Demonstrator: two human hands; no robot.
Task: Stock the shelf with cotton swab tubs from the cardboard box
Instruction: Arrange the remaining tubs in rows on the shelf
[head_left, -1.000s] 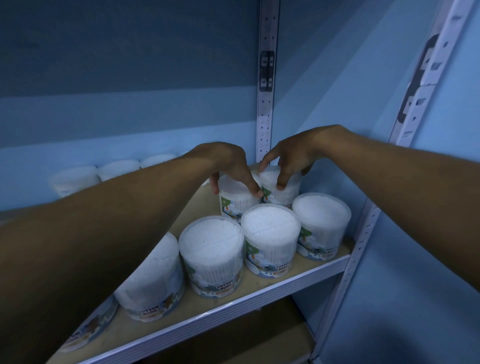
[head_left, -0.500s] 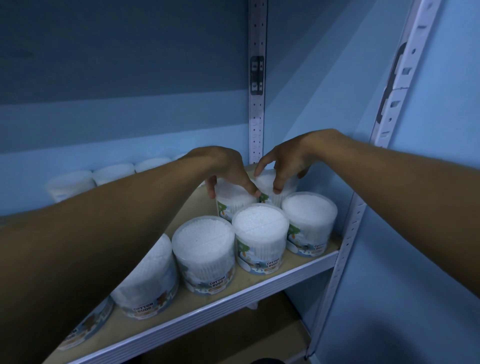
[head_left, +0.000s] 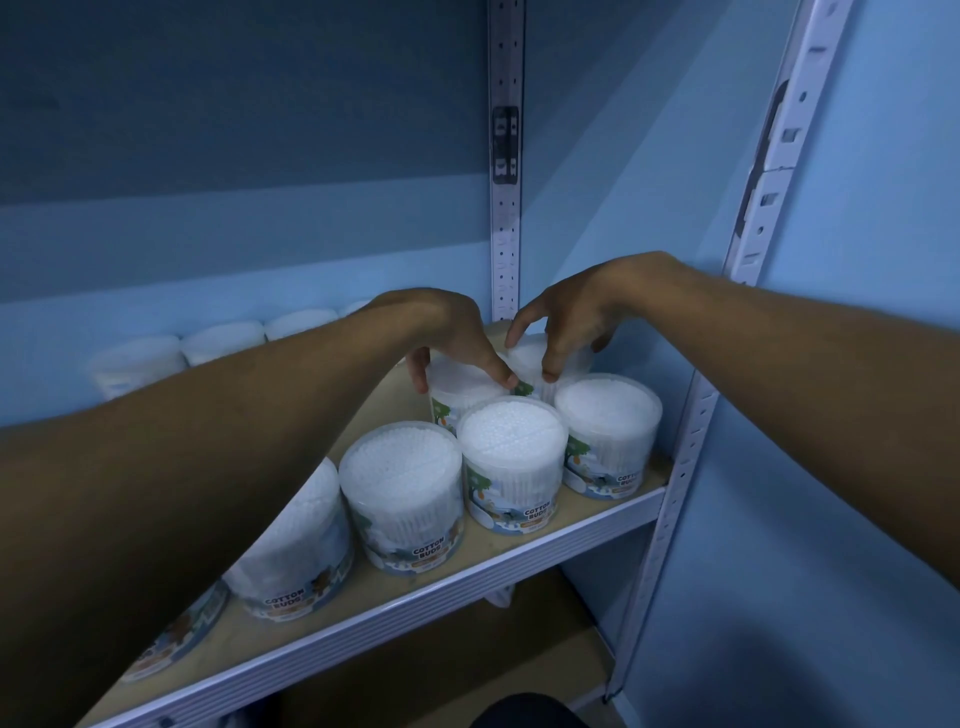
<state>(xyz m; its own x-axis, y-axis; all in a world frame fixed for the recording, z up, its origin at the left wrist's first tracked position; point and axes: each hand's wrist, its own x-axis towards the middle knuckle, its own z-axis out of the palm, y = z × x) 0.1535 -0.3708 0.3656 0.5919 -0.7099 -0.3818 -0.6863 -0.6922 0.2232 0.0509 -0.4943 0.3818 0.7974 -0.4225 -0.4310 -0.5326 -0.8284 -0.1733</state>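
Light: dim, with a blue cast.
Shadow: dark band on the wall (head_left: 234, 93) at 11 o'clock.
Blur: back tubs (head_left: 223, 340) at 9 o'clock soft.
Distortion: post (head_left: 769, 208) at 2 o'clock leans.

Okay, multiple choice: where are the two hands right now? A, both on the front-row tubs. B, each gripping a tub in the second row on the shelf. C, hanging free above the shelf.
B: the left hand and right hand each hold the top of a second-row tub, behind the front-row tubs.
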